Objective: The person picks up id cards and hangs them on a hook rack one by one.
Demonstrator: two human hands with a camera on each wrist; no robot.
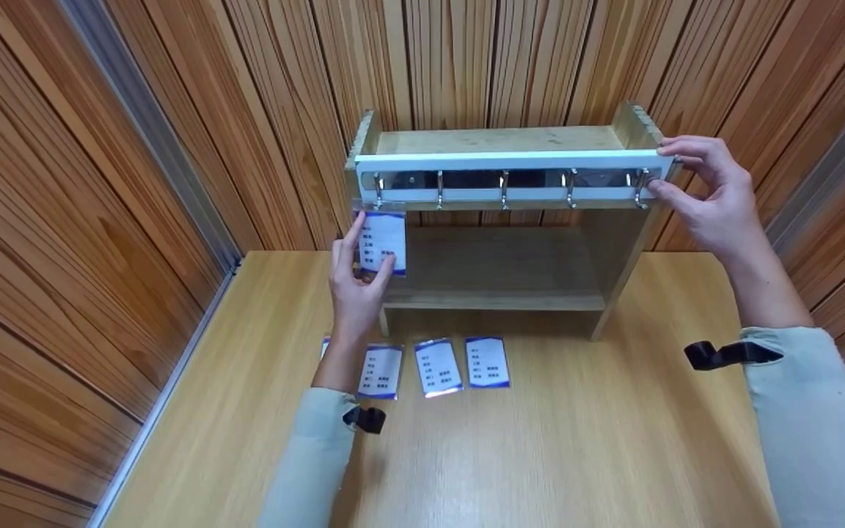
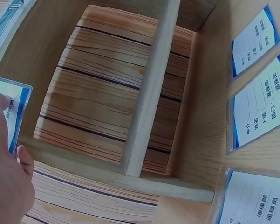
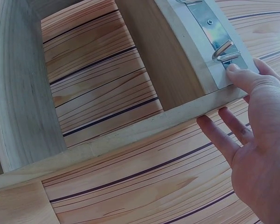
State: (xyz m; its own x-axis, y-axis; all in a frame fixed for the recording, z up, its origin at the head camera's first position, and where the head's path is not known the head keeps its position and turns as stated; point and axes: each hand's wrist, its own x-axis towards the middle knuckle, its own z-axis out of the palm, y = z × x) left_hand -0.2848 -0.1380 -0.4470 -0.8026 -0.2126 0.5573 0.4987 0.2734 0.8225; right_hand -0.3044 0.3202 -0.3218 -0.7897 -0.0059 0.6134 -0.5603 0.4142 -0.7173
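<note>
Wood-grain wall (image 1: 276,110). Left hand (image 1: 356,284) pinches glossy rectangular badge (image 1: 381,238), long axis upright, print facing person; right hand (image 1: 719,194) grips metal hook rail (image 1: 470,179).

L sleeve (image 1: 312,447) & R sleeve (image 1: 804,418) were long, plain, pale grey-green fabric, approx. same shade, w/ soft creases, both stopping short of the hands. L blk tab (image 1: 367,419) & R blk tab (image 1: 723,356), each smooth & curved, stuck out nr the sleeve ends, R one showing longer. L hand (image 1: 358,282) & R hand (image 1: 723,194) were bare.
</note>
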